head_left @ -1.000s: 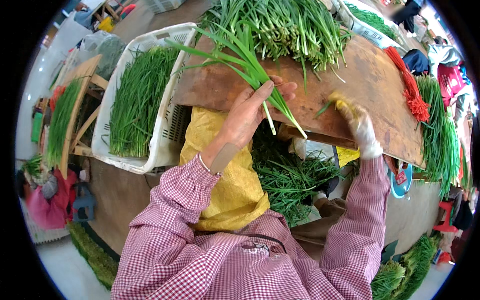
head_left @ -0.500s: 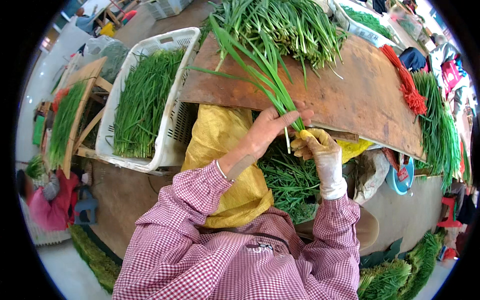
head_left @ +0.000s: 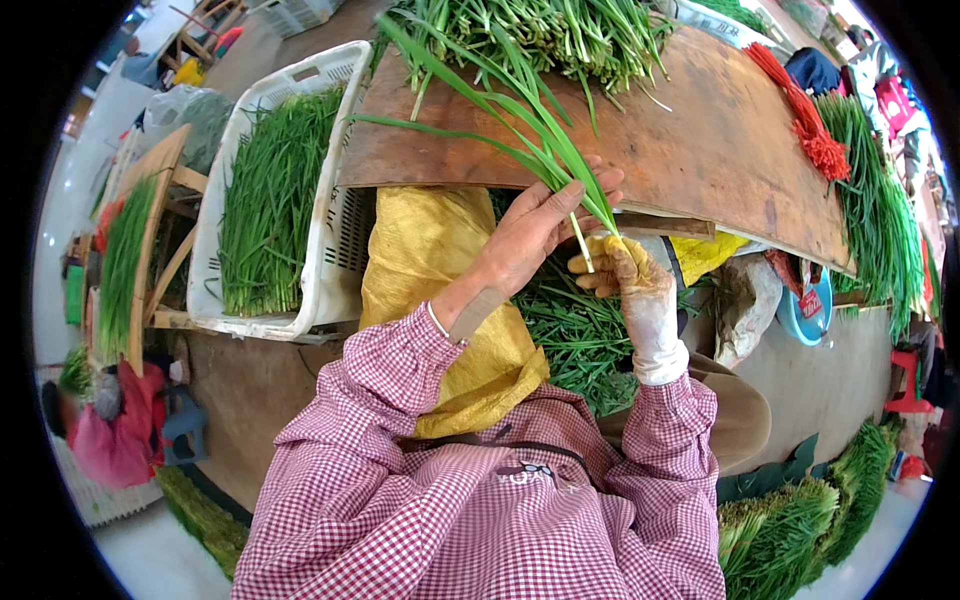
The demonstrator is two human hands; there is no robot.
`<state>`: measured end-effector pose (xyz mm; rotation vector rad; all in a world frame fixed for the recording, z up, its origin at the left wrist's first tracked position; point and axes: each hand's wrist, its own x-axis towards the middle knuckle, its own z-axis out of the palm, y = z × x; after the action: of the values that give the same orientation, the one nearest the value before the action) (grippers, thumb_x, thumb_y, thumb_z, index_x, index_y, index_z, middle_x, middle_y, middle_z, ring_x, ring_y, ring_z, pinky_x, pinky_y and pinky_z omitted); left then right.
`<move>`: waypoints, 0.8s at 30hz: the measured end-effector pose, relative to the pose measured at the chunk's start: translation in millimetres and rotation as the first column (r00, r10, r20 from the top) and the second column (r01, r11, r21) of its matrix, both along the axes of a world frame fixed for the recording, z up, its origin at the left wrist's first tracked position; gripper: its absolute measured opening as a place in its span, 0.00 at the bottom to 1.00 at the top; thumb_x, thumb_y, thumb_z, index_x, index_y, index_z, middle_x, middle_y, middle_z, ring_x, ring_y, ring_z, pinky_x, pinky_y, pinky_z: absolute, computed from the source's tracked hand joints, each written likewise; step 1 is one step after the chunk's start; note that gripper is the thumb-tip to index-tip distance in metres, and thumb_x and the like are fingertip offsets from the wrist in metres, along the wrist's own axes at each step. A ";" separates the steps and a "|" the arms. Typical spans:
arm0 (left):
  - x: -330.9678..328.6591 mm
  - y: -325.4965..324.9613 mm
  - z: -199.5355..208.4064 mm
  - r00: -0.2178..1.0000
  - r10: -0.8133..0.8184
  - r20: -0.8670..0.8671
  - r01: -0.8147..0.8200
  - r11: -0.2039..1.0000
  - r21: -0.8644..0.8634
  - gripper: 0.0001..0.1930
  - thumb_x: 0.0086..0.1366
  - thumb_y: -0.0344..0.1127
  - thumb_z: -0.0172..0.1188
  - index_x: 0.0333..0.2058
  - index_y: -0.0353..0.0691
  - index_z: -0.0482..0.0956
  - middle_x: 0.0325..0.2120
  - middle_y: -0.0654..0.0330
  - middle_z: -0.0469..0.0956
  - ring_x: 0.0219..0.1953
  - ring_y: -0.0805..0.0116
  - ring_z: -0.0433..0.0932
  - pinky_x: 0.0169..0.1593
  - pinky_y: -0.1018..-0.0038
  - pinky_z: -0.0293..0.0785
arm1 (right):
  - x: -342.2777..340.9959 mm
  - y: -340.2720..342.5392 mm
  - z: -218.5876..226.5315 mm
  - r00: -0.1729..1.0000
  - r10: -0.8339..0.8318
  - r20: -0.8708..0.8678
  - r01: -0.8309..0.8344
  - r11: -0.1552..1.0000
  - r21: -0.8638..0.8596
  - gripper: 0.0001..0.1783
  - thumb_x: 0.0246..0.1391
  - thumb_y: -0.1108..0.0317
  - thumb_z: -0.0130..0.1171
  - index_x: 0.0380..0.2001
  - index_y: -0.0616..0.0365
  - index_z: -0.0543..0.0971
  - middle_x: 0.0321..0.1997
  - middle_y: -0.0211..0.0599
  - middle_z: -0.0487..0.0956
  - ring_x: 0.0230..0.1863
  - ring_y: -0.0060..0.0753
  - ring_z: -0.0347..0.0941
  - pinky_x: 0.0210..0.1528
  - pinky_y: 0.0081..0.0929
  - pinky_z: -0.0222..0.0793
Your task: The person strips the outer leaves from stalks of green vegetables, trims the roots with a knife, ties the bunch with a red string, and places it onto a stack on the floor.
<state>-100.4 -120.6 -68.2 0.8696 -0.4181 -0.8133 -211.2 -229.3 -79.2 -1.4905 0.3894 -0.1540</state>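
Note:
A few long, flat-leaved garlic chives [head_left: 572, 150] slant up and away over the edge of the wooden board. My bare left hand [head_left: 530, 232] grips them between thumb and fingers, partway up their stems. Just right of it, my right hand [head_left: 640, 285], in a soiled pale glove with yellowed fingertips, is closed on the lower end of a stem. One pale stem end pokes down between the two hands. A heap of garlic chives [head_left: 560, 40] lies on the far part of the board [head_left: 700, 140]. Beneath my hands are loose green leaves [head_left: 575, 340].
A yellow woven sack [head_left: 420, 265] covers my lap. To the left stands a white crate [head_left: 338, 235] full of chives. Red ties [head_left: 815, 130] and more chives [head_left: 865, 200] lie at the board's right end, above a blue bucket [head_left: 808, 318]. Someone in pink [head_left: 120, 435] is at far left.
My right hand has turned and its fingertips have shifted slightly at the stem bases. The chives remain in my left hand. The whole view has shifted a little.

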 end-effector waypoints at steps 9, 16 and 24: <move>-24.4 -10.4 -9.1 0.999 -0.023 -0.030 0.024 0.999 0.041 0.22 0.65 0.38 0.43 0.55 0.35 0.55 0.50 0.50 0.65 0.51 0.60 0.67 0.53 0.70 0.64 | -15.6 10.7 17.4 0.964 0.178 -0.197 -0.130 0.963 0.237 0.18 0.59 0.55 0.42 0.30 0.56 0.76 0.11 0.21 0.65 0.11 0.13 0.52 0.14 0.11 0.48; 20.0 -50.8 79.3 0.999 0.003 -0.049 -0.015 0.967 -0.255 0.12 0.64 0.41 0.45 0.41 0.39 0.64 0.19 0.71 0.60 0.22 0.79 0.64 0.37 0.69 0.71 | -56.9 -44.6 10.6 1.000 -0.025 -0.016 0.022 0.984 -0.175 0.10 0.57 0.64 0.46 0.30 0.56 0.74 0.21 0.26 0.74 0.13 0.14 0.62 0.14 0.15 0.57; 22.3 -164.0 160.7 0.770 0.389 0.505 -0.225 0.907 -0.356 0.43 0.53 0.58 0.52 0.58 0.33 0.46 0.58 0.49 0.49 0.61 0.59 0.48 0.63 0.66 0.43 | -34.0 -186.2 26.7 0.817 -0.576 0.016 0.509 0.709 -0.488 0.15 0.57 0.59 0.45 0.26 0.58 0.72 0.09 0.28 0.66 0.11 0.20 0.62 0.13 0.19 0.55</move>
<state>-78.1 -284.6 92.5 0.8774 -0.8682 -0.1561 -245.2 -415.5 -52.4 -1.8361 0.9641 -0.6661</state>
